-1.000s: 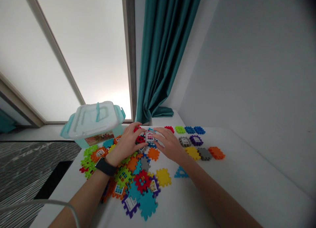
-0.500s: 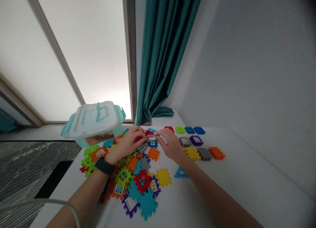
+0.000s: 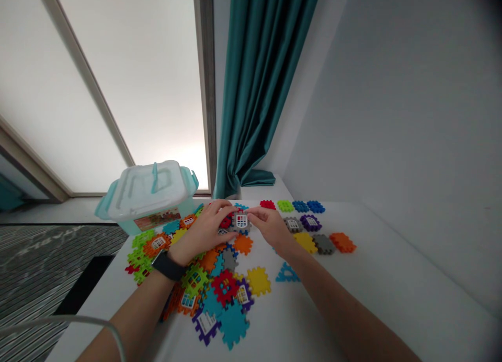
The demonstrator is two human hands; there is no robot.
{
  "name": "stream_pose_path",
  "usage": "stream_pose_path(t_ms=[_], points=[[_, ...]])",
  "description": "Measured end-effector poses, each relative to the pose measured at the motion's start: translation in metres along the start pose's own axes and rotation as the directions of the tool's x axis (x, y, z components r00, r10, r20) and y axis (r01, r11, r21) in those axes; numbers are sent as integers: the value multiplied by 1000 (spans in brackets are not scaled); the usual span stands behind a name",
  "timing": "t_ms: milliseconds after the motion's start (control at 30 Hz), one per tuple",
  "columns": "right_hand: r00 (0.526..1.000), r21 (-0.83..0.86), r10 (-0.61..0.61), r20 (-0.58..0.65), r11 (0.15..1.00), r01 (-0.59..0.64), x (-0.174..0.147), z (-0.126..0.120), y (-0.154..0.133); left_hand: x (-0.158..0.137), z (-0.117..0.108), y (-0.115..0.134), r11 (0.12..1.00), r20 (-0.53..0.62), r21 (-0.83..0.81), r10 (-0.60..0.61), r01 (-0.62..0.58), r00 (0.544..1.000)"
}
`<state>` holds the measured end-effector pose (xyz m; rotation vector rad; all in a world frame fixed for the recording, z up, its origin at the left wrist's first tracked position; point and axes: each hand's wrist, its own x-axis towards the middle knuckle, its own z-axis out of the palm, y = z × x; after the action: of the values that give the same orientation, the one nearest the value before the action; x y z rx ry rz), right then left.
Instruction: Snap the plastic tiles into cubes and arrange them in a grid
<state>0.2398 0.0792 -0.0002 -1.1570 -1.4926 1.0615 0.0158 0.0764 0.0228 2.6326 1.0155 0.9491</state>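
Note:
My right hand (image 3: 270, 226) pinches the right edge of a grey interlocking tile (image 3: 235, 227) that has a white window in its middle. The tile's face is turned up toward me. Just left of it, my left hand (image 3: 212, 226) is open, thumb and fingers spread, over the heap of tiles; whether a fingertip touches the grey tile I cannot tell. Beneath and around this hand lie red and blue tiles, partly hidden. An orange tile (image 3: 243, 244) rests just below the grey one.
A lidded clear tub (image 3: 151, 194) stands at the back left of the white table (image 3: 376, 299). Multicoloured tiles, including a turquoise tile (image 3: 233, 324), spread toward the front. Rows of tiles, with an orange one (image 3: 343, 242), lie right. A blue triangle (image 3: 287, 273) lies near my right forearm. A cable (image 3: 98, 323) crosses the lower left.
The grey tile was nearly edge-on between both hands and now faces me. My left hand's fingers have spread apart. My right hand keeps its pinch.

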Motion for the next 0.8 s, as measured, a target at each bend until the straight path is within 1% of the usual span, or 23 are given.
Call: stream_pose_path(t_ms=[200,333,400,433,500,533,567,633,700,733,800], points=[[997,164,68,44,984,-74,-4,1,-8,-3,2,-8,993,-25,109,58,-55,998],[996,182,64,60,980,-74,-3,1,-6,-4,1,-8,987,-13,145,73,-71,997],[997,150,25,70,988,-35,-2,1,-3,-3,1,-8,988,-19,142,63,-60,998],[997,107,-13,71,994,5,-2,0,-1,-3,1,-8,989,-26,135,58,-54,998],[989,-50,-138,61,989,141,-2,-2,0,-2,0,-10,992,-45,119,48,-43,998],[972,-157,-226,64,960,233,-3,-4,0,-2,0,-12,993,-54,112,46,-40,997],[944,-266,-320,81,906,330,-4,-5,0,-2,-1,-13,994,-63,106,45,-38,997],[865,-432,-474,163,754,494,-7,-8,0,-1,-2,-15,995,-74,96,45,-38,996],[800,-501,-540,262,632,591,-9,-10,0,-1,-2,-18,996,-80,84,45,-38,996],[781,-517,-550,296,596,615,-10,-10,1,-1,-1,-19,996,-83,76,43,-37,996],[764,-540,-563,317,555,633,-10,-10,2,-1,0,-20,998,-89,50,35,-31,995]])
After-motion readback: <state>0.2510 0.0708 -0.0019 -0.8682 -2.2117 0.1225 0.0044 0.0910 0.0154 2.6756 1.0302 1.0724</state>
